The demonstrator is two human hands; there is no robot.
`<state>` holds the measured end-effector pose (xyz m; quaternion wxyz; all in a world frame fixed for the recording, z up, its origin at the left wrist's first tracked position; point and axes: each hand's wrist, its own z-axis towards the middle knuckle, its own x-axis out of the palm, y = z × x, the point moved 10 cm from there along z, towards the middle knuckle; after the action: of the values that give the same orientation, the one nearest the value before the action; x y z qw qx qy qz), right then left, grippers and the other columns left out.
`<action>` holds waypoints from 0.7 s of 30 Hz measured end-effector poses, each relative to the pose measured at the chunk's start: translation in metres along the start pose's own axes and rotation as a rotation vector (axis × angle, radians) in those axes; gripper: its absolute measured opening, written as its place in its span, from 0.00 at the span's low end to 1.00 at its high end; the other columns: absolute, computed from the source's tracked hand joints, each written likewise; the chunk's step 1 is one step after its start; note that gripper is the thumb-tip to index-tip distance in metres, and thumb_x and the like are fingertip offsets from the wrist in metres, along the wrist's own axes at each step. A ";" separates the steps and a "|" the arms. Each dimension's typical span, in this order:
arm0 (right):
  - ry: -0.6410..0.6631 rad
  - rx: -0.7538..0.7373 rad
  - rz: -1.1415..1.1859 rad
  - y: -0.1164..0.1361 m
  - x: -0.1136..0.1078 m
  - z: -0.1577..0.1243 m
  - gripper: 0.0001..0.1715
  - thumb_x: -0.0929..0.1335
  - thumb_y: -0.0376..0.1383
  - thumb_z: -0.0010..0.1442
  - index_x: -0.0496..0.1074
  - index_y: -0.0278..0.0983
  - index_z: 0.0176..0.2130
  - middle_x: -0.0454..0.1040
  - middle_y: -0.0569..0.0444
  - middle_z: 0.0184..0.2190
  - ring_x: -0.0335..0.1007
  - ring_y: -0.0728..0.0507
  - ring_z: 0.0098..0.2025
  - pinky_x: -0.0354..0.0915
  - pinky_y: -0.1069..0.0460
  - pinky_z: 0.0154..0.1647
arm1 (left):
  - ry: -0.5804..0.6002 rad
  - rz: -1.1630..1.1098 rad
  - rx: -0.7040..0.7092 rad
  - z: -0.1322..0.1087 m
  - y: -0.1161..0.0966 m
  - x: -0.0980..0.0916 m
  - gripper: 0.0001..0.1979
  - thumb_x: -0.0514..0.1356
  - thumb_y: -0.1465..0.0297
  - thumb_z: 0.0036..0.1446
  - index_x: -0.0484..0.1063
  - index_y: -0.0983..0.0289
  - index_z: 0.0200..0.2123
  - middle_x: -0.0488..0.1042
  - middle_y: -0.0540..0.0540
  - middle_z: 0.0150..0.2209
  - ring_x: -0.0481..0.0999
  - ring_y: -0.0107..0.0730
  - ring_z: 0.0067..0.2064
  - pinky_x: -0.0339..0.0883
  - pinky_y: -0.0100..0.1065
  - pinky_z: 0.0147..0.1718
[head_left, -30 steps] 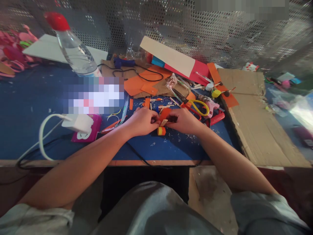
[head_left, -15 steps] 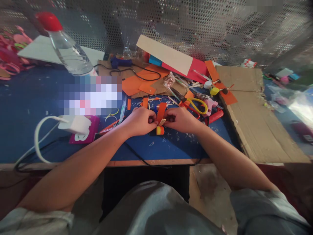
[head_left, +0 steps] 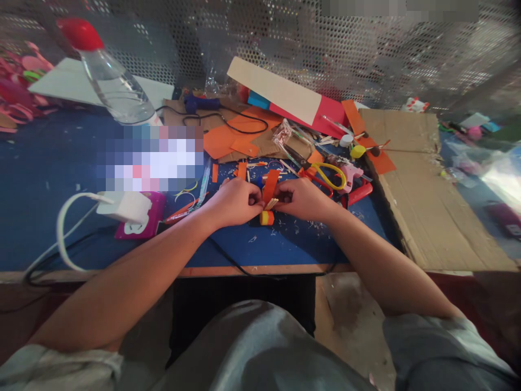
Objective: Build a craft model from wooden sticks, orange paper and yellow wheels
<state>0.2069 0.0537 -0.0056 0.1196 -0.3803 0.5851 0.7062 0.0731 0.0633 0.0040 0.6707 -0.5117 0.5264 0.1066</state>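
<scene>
Between my two hands an orange paper strip stands up, with a few thin pale wooden sticks at its lower end. My left hand pinches this little piece from the left, fingers curled. From the other side my right hand closes its fingertips on the same strip and sticks. Just below the fingertips is a small yellow and orange roll; whether it is joined to the sticks I cannot tell. The fingertips partly hide where the strip meets the sticks.
Yellow-handled scissors, a pink glue gun and orange paper lie beyond my hands. To the left are a water bottle and a white charger on a purple socket block. Cardboard covers the right side.
The orange strip leans slightly further right at its top. My hands have barely shifted, and both keep their pinch.
</scene>
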 end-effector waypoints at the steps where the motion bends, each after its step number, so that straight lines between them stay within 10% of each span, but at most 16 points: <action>1: -0.009 0.010 0.012 -0.002 -0.001 0.000 0.28 0.78 0.59 0.59 0.77 0.38 0.30 0.73 0.57 0.24 0.63 0.48 0.27 0.57 0.50 0.30 | -0.003 -0.005 -0.002 0.000 0.000 0.000 0.06 0.68 0.69 0.60 0.81 0.62 0.30 0.79 0.51 0.27 0.74 0.34 0.32 0.67 0.40 0.44; 21: -0.197 0.115 -0.132 -0.009 -0.009 0.006 0.09 0.76 0.40 0.63 0.86 0.36 0.40 0.82 0.52 0.30 0.70 0.44 0.30 0.62 0.48 0.34 | -0.011 0.021 -0.043 -0.002 0.000 -0.003 0.08 0.70 0.66 0.61 0.83 0.62 0.30 0.79 0.51 0.27 0.73 0.34 0.31 0.67 0.44 0.48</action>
<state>0.2166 0.0639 -0.0057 0.2443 -0.3395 0.5836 0.6961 0.0708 0.0632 0.0068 0.6611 -0.5199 0.5257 0.1277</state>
